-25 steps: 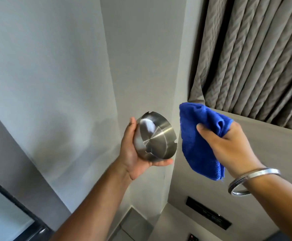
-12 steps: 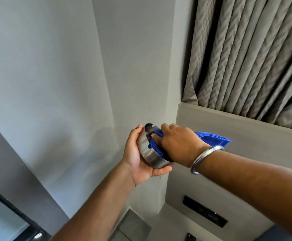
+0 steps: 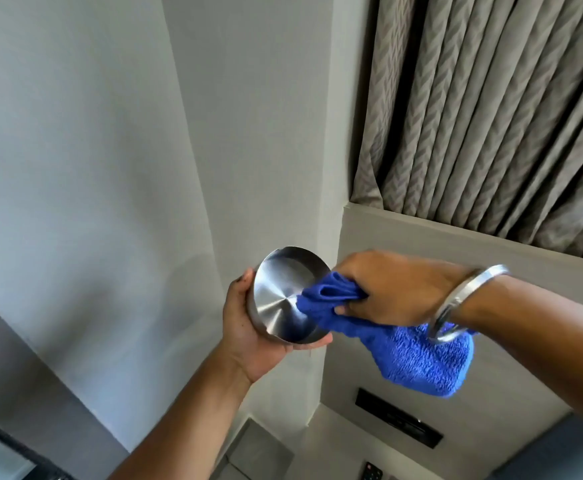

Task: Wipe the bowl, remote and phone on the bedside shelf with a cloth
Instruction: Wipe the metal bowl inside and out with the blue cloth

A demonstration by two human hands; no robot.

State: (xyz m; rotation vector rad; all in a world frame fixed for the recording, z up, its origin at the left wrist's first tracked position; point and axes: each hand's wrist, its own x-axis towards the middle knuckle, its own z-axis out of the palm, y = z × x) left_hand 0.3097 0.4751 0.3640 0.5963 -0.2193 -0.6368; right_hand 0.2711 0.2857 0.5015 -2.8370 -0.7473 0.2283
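Bowl [image 3: 285, 299] sits tipped in the left hand [image 3: 248, 336], which grips it from below. Right hand [image 3: 392, 289] squeezes the blue cloth [image 3: 408, 348]. Before, this hand was pushed inside; now it has pulled back, cloth tip touching the shiny inside.

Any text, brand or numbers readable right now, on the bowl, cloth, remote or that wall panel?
None can be read.
Bowl: plain metal, no marking visible.
Cloth: plain blue, no label visible.
Remote: button markings too small and blurred.
Dark wall panel: too blurred to read.
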